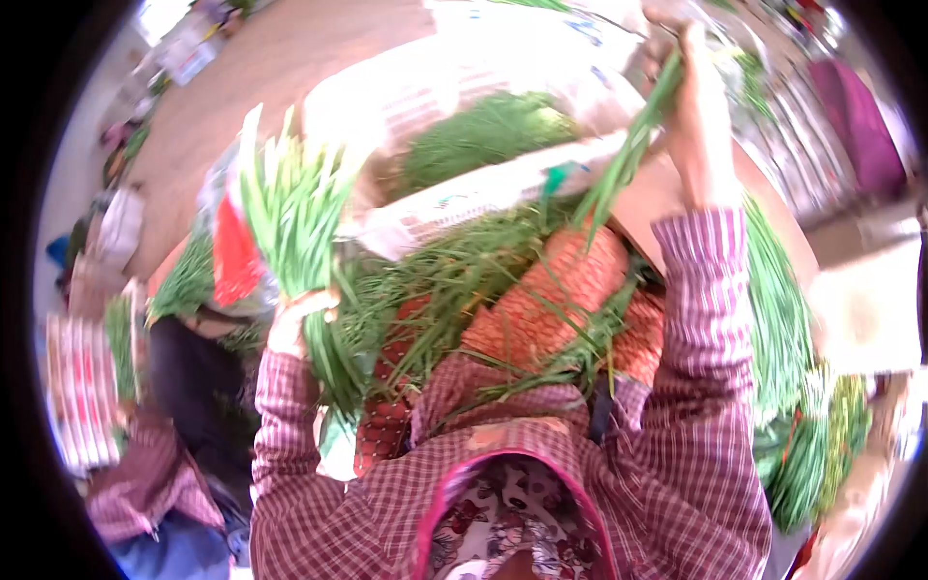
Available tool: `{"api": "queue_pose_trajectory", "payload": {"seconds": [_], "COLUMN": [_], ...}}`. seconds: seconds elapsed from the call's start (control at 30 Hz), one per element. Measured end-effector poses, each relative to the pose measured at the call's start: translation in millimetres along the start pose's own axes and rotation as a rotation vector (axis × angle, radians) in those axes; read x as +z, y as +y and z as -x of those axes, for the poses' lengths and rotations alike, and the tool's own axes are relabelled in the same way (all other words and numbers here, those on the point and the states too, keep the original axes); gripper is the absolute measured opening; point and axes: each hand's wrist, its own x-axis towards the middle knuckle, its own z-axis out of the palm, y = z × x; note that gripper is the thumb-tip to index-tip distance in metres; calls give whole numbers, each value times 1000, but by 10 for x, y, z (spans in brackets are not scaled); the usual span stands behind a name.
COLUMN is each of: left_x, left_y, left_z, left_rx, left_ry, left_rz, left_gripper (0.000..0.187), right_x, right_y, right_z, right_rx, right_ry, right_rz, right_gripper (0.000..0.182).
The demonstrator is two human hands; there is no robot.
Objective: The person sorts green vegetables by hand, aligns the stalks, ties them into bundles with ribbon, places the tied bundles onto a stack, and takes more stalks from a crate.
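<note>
Over the lap, w/ loose long green chive-like stalks [454, 280] strewn across an orange patterned cloth [551, 309], the person in a checked maroon-and-white shirt has both arms up. Left hand [290, 324] is wrapped tight round the base of a thick bunch of green stalks [290, 208], tips fanned upward, just beside a red-and-white plastic wrapper [232, 251]. Right hand [691, 116] is raised higher, fingers closed on a thin sheaf of long green stalks [623, 159] that trails down-left toward the lap pile; exact finger positions are blurred, can't tell more. Behind sits a big white woven sack [503, 87], open, more greens inside. Another person's checked sleeve [145, 483] shows at lower left, apart from these hands. Risk as I see it: the thin sheaf is pinched at one end only, so stalks could slip or snap if tugged, & the fat bunch looks untied, so any slack grip prob spills it onto the cloth
</note>
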Motion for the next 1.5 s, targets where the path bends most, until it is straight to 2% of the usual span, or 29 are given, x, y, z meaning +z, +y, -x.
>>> {"api": "queue_pose_trajectory", "payload": {"seconds": [0.03, 0.1, 0.13, 0.2, 0.27, 0.33, 0.4, 0.43, 0.6, 0.63, 0.67, 0.73, 0.77, 0.8, 0.87, 0.9, 0.93, 1.0, 1.03, 1.1, 1.17, 1.23, 1.27, 1.33, 1.4, 1.47, 1.5], "left_x": [4, -10, 12, -95, -134, -85, -5, -30, -55, -49, -23, 34, 54, 73, 51, -3, -52, 14, 57, 42, 16, -35, -41, -41, -33, -15, 14], "left_y": [59, 196, 231, 250, 254, 254, 267, 236, 157, 146, 150, 181, 184, 194, 207, 178, 145, 150, 180, 141, 138, 105, 119, 132, 151, 172, 194], "left_z": [14, 28, 43, -36, -47, -36, 5, -7, -30, -33, -32, -13, -2, 14, -4, -27, -33, -15, 6, -47, -72, -121, -122, -110, -93, -95, -84], "left_rx": [-3, 92, 142, 193, 170, 198, 168, 158, 183, 196, 208, 172, 188, 204, 165, 201, 238, 264, 301, 386, 396, 472, 470, 536, 553, 565, 561], "left_ry": [-34, -71, -4, -124, -81, -164, -87, -91, -118, -134, -149, -118, -122, -125, -110, -152, -191, -186, -117, 33, 75, 141, 140, 221, 254, 306, 322], "left_rz": [39, -54, -67, 3, -104, -102, -161, -141, -175, -158, -142, -209, -222, -236, -277, -254, -230, -155, -243, -449, -537, -681, -681, -882, -930, -941, -972], "left_gripper": [46, 41, 42, 44, 46, 40, 39, 42, 46, 47, 48, 51, 51, 52, 54, 54, 54, 51, 49, 44, 43, 36, 36, 31, 29, 30, 30], "right_x": [157, 443, 602, 869, 977, 1037, 1164, 1244, 1509, 1476, 1497, 1525, 1543, 1525, 1474, 1412, 1348, 1172, 1090, 950, 983, 1064, 1089, 1135, 1172, 1186, 1210], "right_y": [-98, -204, -196, -129, -156, -358, -338, -288, -155, -203, -229, -248, -189, -156, -104, -73, 43, -54, -105, -171, -194, -105, -145, -241, -160, -96, 51], "right_z": [135, 459, 638, 855, 747, 654, 596, 561, 417, 453, 471, 502, 523, 524, 516, 487, 403, 356, 340, 382, 590, 641, 670, 739, 783, 837, 867], "right_rx": [21, 19, -2, -27, 16, 153, 90, -84, -373, -382, -378, -396, -402, -396, -312, -326, -353, -285, -284, -226, -192, -524, -522, -366, -412, -398, -365], "right_ry": [-138, -586, -888, -938, -831, -724, -691, -664, -656, -627, -624, -751, -752, -750, -733, -675, -573, -453, -456, -680, -719, -692, -691, -632, -578, -525, -571], "right_rz": [70, 45, -45, -8, 42, 148, 115, 159, 293, 426, 430, 597, 537, 539, 498, 524, 541, 331, 333, 284, 225, 357, 358, 345, 254, 337, 457], "right_gripper": [39, 39, 39, 37, 34, 35, 38, 41, 61, 58, 58, 56, 48, 48, 36, 28, 31, 30, 30, 28, 27, 26, 26, 26, 25, 31, 41]}}
